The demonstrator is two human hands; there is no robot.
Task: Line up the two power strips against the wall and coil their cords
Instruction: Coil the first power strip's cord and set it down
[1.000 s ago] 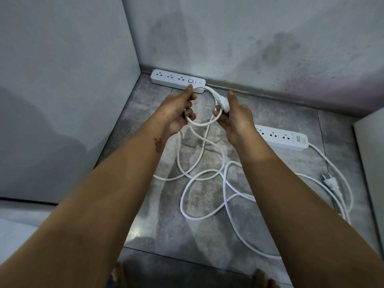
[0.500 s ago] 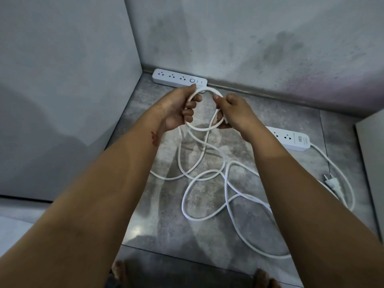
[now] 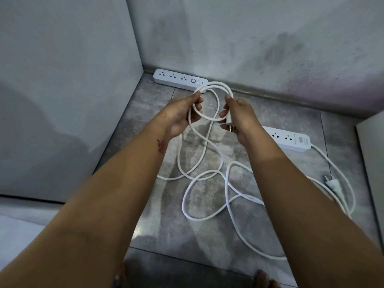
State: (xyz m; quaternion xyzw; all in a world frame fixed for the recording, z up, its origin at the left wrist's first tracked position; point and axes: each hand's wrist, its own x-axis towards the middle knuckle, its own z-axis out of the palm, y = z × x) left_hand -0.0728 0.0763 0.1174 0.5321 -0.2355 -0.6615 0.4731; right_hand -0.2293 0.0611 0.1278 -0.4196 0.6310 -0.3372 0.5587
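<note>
Since the earlier frame, both hands widened the white rubber cord loop (image 3: 209, 104). Left hand (image 3: 182, 117) pinched it closed; right hand (image 3: 239, 115) gripped loop and plug (image 3: 229, 123), above the grey tiled floor (image 3: 259, 113).

We reach both bare forearms from the lower corners toward frame centre. Our left hand (image 3: 182, 115) pinches thumb to fingertips, palm turned right. Our right hand (image 3: 239, 115) faces it, fingers curled closed, nearly level.
</note>
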